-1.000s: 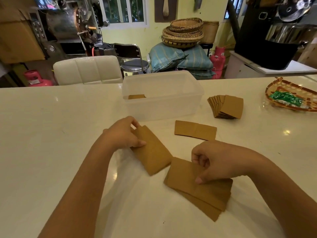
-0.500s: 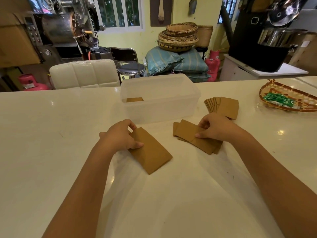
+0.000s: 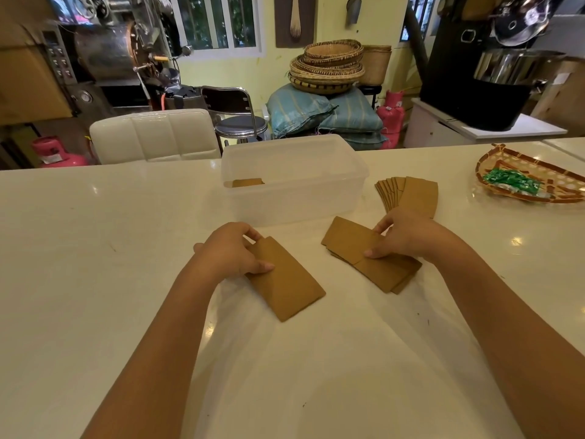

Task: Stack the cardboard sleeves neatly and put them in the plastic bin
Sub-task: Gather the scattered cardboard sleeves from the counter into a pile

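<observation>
Since a second ago the right hand [image 3: 403, 237] has carried its loose pile of cardboard sleeves [image 3: 370, 255] away from the near edge of the white table [image 3: 95, 248] and up toward the plastic bin [image 3: 294, 179], and in the last half second that pile has hardly shifted. It now lies flat just in front of the bin's right corner, its layers skewed so that lower edges peek out at the left and at the near right end. That hand presses down on the far end of the pile, thumb flat on the top sleeve and fingers curled over the far edge, so it holds the pile rather than lifting it. The left hand [image 3: 232, 251] has stayed where it was, pinching the far end of a second, tidier stack of sleeves [image 3: 285, 282], thumb on top and fingers wrapped behind; the stack rests on the table, angled toward the near right, just in front of the bin. Behind the right hand a fanned row of sleeves [image 3: 408, 194] lies beside the bin's right wall, touching neither the pile nor the bin. Inside the translucent bin, one brown sleeve piece [image 3: 248, 182] shows at the left end. At the far right of the table sits a woven tray [image 3: 535, 175] with a green packet [image 3: 509, 180] in it.
</observation>
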